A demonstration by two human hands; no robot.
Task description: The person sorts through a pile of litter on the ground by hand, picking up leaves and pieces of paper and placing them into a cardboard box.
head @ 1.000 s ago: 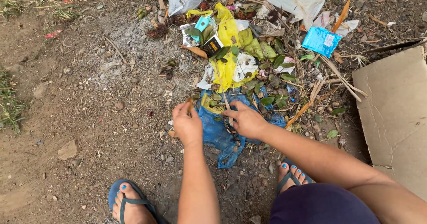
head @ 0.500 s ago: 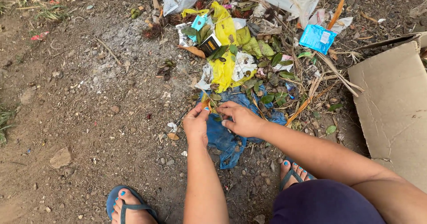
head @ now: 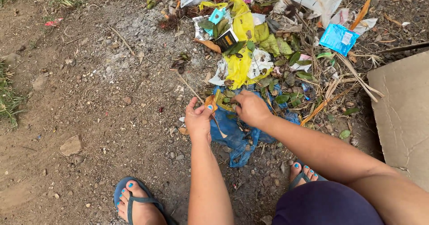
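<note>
Blue plastic bag (head: 234,135): crumpled, dirt-smeared, flat on the ground at centre, leaves and scraps on its upper part. Left hand (head: 198,118) at its 9 o'clock edge, pinching an orange leaf (head: 210,102) and a thin stick (head: 196,94). Right hand (head: 251,109) pressed on its top, fingers curled; grip unclear. Rubbish heap (head: 250,51) crowds 12 o'clock; cardboard sheet (head: 402,113) at 3 o'clock. Bare dirt (head: 89,118) lies open toward 9 o'clock.

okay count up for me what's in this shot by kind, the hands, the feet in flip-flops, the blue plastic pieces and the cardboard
Bare hands: 2, the left hand and the right hand
Feet in blue flip-flops: 2, the left foot and the right foot
Blue plastic pieces: 2, the crumpled blue plastic bag and the light blue sachet
Flat brown cardboard sheet: 1
Total: 7
</note>
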